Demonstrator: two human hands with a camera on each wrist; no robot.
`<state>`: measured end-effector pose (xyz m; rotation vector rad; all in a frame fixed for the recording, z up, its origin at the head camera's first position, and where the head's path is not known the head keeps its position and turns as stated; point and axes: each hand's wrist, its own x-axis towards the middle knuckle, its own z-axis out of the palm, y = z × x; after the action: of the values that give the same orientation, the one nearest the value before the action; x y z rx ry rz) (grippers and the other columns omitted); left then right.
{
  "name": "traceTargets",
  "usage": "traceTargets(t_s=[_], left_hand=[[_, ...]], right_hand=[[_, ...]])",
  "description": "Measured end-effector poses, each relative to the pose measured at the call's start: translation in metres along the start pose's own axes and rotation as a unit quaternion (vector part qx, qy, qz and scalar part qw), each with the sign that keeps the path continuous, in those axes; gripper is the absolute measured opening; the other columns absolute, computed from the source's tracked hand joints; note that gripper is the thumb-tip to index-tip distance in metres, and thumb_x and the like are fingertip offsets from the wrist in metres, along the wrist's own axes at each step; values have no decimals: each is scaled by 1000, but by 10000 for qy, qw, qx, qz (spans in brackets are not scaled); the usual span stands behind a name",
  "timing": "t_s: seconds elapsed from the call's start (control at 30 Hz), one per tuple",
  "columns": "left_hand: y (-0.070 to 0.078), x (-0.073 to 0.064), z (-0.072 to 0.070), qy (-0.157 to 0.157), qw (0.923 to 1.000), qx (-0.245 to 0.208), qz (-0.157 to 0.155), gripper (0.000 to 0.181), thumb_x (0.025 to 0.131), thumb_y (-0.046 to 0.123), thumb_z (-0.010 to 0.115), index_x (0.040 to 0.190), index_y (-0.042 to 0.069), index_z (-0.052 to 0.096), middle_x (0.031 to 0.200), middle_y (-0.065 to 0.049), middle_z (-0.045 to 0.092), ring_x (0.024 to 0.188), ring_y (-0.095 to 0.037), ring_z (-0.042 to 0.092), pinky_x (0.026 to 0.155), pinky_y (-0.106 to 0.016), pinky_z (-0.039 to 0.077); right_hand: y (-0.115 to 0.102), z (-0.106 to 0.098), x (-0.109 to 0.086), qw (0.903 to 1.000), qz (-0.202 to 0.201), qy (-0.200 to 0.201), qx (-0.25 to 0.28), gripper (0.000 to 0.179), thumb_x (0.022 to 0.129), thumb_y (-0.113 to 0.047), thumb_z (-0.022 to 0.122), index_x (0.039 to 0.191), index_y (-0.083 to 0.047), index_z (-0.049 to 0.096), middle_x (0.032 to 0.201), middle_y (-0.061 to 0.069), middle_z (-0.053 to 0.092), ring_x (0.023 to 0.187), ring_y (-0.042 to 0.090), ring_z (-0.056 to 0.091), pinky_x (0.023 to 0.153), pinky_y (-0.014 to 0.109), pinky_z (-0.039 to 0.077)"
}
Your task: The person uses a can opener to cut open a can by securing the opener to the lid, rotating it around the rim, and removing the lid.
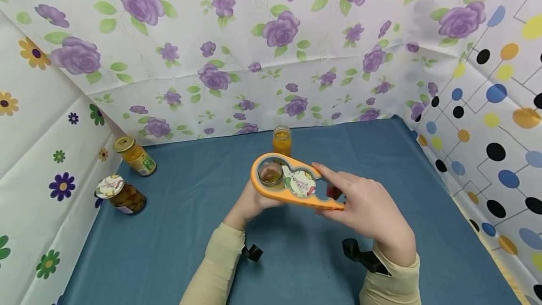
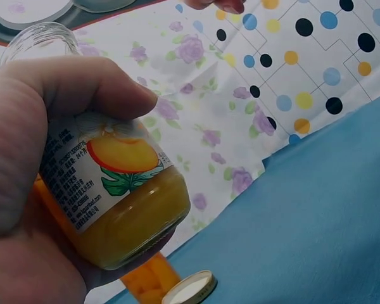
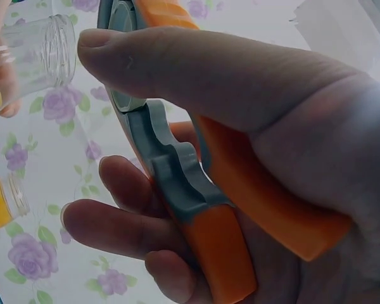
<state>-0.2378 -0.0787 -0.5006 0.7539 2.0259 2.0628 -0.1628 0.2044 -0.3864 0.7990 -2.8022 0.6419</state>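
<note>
My left hand (image 1: 251, 204) grips a small glass jar (image 2: 130, 190) with a peach picture on its label and yellowish contents. The jar's mouth is uncovered and the jar tilts in the left wrist view. An orange and grey jar opener (image 1: 292, 198) is held by its handles in my right hand (image 1: 368, 199), thumb on one side and fingers on the other. A white printed lid (image 1: 302, 183) sits within the opener's middle opening. From the head camera, the opener overlaps the jar, whose rim shows through the larger ring. The right wrist view shows jar and opener apart.
Behind the hands stands an uncovered jar of orange pieces (image 1: 282, 140), with a loose lid (image 2: 191, 290) near it. At the left are a gold-lidded jar (image 1: 137, 156) and a jar with a printed lid (image 1: 127, 196). Patterned sheets border the blue tabletop (image 1: 186, 248).
</note>
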Motion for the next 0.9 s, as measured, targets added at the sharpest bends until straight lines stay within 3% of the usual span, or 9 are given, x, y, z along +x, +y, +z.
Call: traceTargets(t_s=[0.17, 0.4, 0.53, 0.7, 0.9], left_hand=[[0, 0, -3, 281, 9990, 296, -174, 64, 80, 5, 93, 134, 0, 58, 133, -16, 61, 127, -31, 58, 108, -53, 48], [1, 1, -6, 348, 9974, 622, -92, 60, 81, 0, 91, 131, -1, 59, 118, -17, 69, 116, -28, 63, 105, -52, 51], [2, 1, -7, 443, 9983, 380, -78, 58, 82, -2, 90, 130, 0, 58, 112, -13, 71, 111, -36, 66, 101, -47, 54], [0, 1, -10, 437, 9988, -199, -20, 53, 82, -6, 86, 125, -2, 54, 111, -23, 69, 109, -54, 62, 98, -45, 55], [0, 1, -13, 503, 9986, -125, 70, 54, 84, -4, 84, 128, 2, 54, 112, -23, 67, 109, -49, 62, 97, -44, 56]], right_hand=[[1, 0, 0, 10000, 12, 19, -30, 92, 83, -41, 95, 163, -31, 48, 88, -17, 59, 65, 1, 47, 58, 26, 43], [1, -1, -1, 10000, 17, 37, -25, 92, 83, -41, 95, 162, -30, 49, 88, -18, 59, 67, 1, 48, 59, 27, 44], [2, -1, -1, 10000, 32, 58, -16, 92, 83, -42, 95, 162, -29, 50, 89, -17, 60, 68, 1, 50, 60, 27, 45], [2, -1, -2, 10000, 58, 62, -25, 92, 83, -43, 95, 162, -28, 50, 89, -17, 60, 68, 1, 50, 60, 27, 45], [2, -2, -2, 9999, 71, 89, -28, 93, 82, -43, 95, 162, -29, 49, 89, -17, 61, 70, 1, 52, 61, 27, 46]])
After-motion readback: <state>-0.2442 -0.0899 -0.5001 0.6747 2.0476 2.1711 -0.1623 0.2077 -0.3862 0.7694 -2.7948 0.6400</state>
